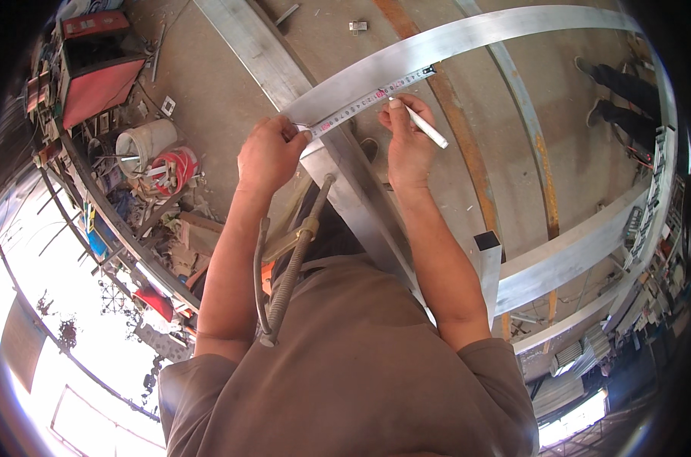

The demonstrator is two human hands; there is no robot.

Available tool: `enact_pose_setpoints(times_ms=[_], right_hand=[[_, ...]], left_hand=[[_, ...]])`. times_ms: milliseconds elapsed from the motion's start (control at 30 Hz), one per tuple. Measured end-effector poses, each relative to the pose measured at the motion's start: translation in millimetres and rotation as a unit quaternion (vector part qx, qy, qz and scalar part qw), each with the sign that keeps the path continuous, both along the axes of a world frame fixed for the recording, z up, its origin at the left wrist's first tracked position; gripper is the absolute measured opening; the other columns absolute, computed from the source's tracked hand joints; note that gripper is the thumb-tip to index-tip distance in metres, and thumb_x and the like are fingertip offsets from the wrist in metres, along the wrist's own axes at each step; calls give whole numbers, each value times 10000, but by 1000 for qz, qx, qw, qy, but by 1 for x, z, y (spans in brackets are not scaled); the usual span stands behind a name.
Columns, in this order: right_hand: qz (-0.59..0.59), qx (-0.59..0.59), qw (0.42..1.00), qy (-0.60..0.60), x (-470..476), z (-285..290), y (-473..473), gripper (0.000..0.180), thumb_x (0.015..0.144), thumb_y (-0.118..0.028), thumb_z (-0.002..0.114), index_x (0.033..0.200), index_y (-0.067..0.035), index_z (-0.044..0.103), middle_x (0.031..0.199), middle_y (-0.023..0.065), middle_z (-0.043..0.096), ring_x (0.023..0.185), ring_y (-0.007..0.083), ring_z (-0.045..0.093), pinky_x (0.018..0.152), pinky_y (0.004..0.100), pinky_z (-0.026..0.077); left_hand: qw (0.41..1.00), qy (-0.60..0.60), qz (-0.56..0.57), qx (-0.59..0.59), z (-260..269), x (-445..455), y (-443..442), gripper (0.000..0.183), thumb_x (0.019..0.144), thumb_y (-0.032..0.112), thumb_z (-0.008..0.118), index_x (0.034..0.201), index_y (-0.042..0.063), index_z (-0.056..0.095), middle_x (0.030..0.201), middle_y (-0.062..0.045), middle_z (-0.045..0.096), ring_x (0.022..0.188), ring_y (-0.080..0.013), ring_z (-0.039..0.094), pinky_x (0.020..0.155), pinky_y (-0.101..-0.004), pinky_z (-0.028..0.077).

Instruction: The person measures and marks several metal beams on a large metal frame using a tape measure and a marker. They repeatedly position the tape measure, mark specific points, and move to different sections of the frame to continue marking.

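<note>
My left hand (270, 151) pinches the blade of a steel tape measure (354, 107) between thumb and fingers, over a metal beam. The blade runs to the right along the lower edge of a long silvery metal tube (379, 65), ending at a dark tip. A tape case cannot be made out. In my right hand (408, 137) is a white marker pen (425, 128), its tip close to the blade's printed marks. Below my left hand a threaded clamp screw (302, 245) with a bent bar handle meets the side of the metal beam (359, 200) that crosses under the tube.
Rusty steel bars (459, 125) lie beyond my right hand. A short upright square tube (487, 263) stands by my right forearm. On the left are a white bucket (145, 140), a red bucket (179, 165) and a red cabinet (102, 85). Another person's legs (628, 94) show at far right.
</note>
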State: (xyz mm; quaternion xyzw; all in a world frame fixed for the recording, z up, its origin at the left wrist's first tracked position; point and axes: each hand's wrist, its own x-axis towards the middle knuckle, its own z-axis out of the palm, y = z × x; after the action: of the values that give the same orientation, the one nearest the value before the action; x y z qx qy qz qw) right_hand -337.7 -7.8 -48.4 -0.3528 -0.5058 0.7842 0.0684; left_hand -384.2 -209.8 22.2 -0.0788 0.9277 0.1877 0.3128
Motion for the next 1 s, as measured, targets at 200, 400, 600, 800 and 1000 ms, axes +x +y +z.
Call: enact_pose_setpoints(times_ms=[200, 400, 600, 800, 1000], right_hand=[[4, 2, 1000, 4, 0, 1, 1, 276, 1031, -180, 717, 1188, 27, 625, 987, 60, 669, 904, 128, 637, 863, 304, 584], [-2, 9, 1000, -5, 0, 3, 1, 258, 1032, -168, 709, 1177, 28, 623, 984, 61, 669, 897, 127, 638, 855, 302, 584], [-6, 5, 1000, 0, 0, 4, 1, 222, 1031, -140, 694, 1161, 24, 620, 978, 60, 667, 879, 124, 638, 837, 292, 577], [-9, 7, 1000, 6, 0, 4, 0, 232, 1029, -141, 697, 1166, 25, 612, 977, 61, 665, 874, 124, 636, 829, 287, 573], [-13, 3, 1000, 3, -1, 5, 0, 227, 1030, -139, 691, 1159, 29, 608, 985, 65, 659, 882, 126, 633, 837, 289, 573]], left_hand=[[1000, -14, 2, -9, 0, -1, 1, 309, 915, 388, 741, 991, 88, 742, 1044, -126, 698, 976, -330, 709, 849, -464, 551], [1000, -15, 2, -10, 1, -1, 1, 313, 920, 392, 735, 995, 88, 739, 1053, -121, 692, 975, -327, 705, 854, -459, 549], [1000, -12, -3, -12, 2, -1, 2, 309, 920, 388, 732, 978, 85, 732, 1048, -117, 688, 969, -326, 701, 851, -456, 547], [1000, -10, 0, -5, 0, -1, 0, 306, 920, 388, 731, 969, 86, 731, 1040, -123, 694, 964, -330, 703, 848, -460, 548], [1000, 0, -4, -4, -1, 0, 0, 305, 919, 386, 732, 962, 84, 732, 1035, -129, 700, 954, -335, 708, 837, -461, 552]])
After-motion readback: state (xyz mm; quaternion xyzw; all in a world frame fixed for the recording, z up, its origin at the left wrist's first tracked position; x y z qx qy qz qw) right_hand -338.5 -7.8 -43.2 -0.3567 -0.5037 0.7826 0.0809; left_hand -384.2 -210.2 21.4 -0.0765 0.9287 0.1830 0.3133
